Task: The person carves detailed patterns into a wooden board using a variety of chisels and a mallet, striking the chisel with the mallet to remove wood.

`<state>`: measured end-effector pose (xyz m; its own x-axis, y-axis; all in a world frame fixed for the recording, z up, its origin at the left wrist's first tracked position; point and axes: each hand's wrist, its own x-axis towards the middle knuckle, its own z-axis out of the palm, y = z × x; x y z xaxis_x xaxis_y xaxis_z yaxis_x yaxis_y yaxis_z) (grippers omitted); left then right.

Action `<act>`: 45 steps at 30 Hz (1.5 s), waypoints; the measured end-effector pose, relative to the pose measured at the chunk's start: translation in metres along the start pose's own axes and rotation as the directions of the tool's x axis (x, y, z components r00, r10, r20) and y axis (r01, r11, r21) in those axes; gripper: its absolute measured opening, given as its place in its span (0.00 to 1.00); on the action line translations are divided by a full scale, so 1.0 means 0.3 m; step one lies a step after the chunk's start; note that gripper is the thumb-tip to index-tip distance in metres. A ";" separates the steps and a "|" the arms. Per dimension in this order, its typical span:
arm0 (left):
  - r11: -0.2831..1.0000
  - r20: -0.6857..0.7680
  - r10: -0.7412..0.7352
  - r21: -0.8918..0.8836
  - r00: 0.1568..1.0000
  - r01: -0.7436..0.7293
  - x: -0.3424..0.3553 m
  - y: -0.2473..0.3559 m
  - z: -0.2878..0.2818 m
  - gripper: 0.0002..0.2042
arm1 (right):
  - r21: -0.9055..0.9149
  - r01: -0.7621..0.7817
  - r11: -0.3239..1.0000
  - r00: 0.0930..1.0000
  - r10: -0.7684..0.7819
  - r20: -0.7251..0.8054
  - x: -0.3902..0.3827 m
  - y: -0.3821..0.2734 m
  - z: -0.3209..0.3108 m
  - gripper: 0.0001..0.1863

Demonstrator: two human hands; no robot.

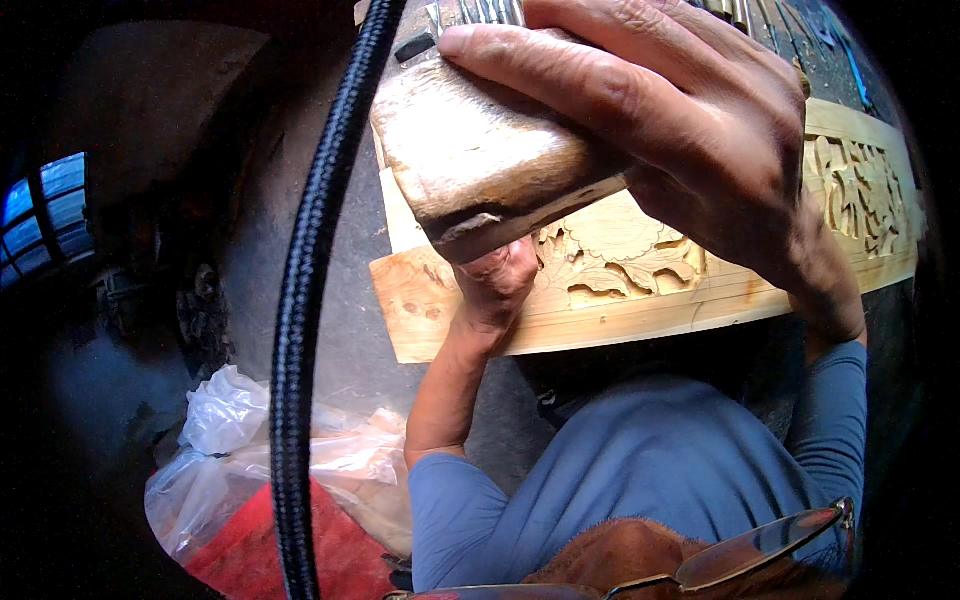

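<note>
Close in front of me, my right hand (690, 110) is wrapped round a wooden mallet (490, 145). Its blocky head is worn and chipped along the lower edge, and it fills the upper middle of the view. Beneath it, my left hand (500, 282) is closed at the left part of a pale wooden panel (640, 325). The mallet covers most of those fingers, so whatever they grip is hidden. Leaf and scroll shapes are carved into the panel, with deep hollows beside a drawn, scalloped outline. More finished-looking carving (855, 200) shows at its right end.
Several metal carving tools (490, 12) lie at the top, with more tools (790, 30) at the far right. A black braided cable (305, 290) hangs across the left. Clear plastic sheeting (225, 415) and a red cloth (295, 550) lie at lower left.
</note>
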<state>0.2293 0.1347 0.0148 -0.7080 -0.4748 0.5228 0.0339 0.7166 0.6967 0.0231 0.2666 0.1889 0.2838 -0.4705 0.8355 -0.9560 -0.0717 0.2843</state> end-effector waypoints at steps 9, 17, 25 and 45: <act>0.979 0.023 -0.070 -0.189 0.997 0.073 0.037 0.049 0.017 0.09 | -0.099 -0.190 0.977 0.912 0.213 0.349 -0.033 -0.081 -0.029 0.30; 0.782 0.181 -0.416 -0.428 0.891 0.452 -0.064 0.133 -0.105 0.07 | -0.350 -0.319 0.881 0.813 0.444 0.378 -0.397 0.031 -0.116 0.31; 0.693 0.443 -0.265 -0.529 0.857 0.489 -0.151 0.151 -0.134 0.06 | -0.385 -0.432 0.816 0.752 0.561 0.345 -0.536 0.066 -0.125 0.37; 0.301 0.446 -0.443 -0.743 0.777 0.598 -0.165 0.249 -0.173 0.12 | -0.302 -0.569 0.765 0.637 0.642 0.427 -0.467 0.034 -0.145 0.38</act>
<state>0.3036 0.1851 0.0665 -0.8802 -0.4587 -0.1218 0.1107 -0.4480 0.8871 -0.0231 0.3699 0.0952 -0.4648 -0.7208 0.5141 -0.8704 0.4785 -0.1161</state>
